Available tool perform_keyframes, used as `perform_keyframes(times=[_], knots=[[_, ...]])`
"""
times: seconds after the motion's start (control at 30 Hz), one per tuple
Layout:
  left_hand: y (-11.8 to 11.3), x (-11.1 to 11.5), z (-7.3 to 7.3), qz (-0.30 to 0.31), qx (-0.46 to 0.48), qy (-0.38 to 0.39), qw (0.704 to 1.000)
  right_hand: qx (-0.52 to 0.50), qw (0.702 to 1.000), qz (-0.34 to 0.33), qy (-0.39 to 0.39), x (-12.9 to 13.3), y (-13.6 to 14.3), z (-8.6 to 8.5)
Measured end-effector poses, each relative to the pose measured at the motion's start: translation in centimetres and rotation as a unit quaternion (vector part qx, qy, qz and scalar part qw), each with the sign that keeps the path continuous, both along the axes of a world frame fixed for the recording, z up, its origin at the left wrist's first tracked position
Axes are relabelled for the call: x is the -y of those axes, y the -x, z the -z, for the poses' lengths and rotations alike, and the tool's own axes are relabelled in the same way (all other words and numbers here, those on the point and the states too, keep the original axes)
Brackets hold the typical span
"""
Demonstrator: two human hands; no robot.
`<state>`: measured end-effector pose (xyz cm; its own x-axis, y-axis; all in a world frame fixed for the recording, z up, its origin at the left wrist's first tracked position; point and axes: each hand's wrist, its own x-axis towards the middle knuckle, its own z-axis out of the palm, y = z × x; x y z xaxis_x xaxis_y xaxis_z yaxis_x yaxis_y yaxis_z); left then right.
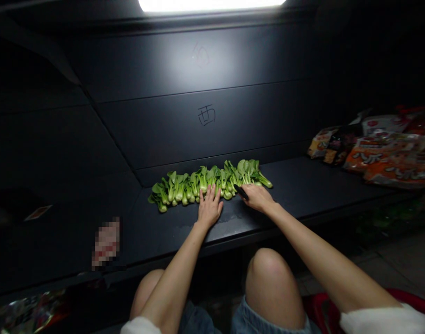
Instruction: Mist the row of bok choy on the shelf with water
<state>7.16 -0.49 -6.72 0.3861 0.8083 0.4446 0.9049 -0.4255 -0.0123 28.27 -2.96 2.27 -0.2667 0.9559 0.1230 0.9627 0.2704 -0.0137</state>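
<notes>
Dark shelf [302,190] with bok choy row [208,183]; left hand [209,208] flat, open; right hand [257,197] gripping black handle [240,192].

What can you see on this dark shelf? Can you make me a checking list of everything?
Surface: dark shelf, a little wet patch near the hands.
Job's things: row of bok choy lying side by side along the back of the shelf; small dark object in the right hand, too dark to tell what it is.
Clutter: snack packets piled at the right end; a small card on the left.
Hands: left hand flat, fingers spread, touching the greens; right hand closed on the dark object beside the greens.
Cables: nothing seen.
Surroundings: black back panels with a chalk mark, bright lamp above, red basket by the knees.
</notes>
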Motion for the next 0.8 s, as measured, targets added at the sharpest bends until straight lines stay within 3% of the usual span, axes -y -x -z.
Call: perform_keyframes(times=[0.8], knots=[[0.1, -0.2, 0.3, -0.004, 0.005, 0.001, 1.000, 0.018, 0.999, 0.045, -0.004, 0.7, -2.5, 0.0]])
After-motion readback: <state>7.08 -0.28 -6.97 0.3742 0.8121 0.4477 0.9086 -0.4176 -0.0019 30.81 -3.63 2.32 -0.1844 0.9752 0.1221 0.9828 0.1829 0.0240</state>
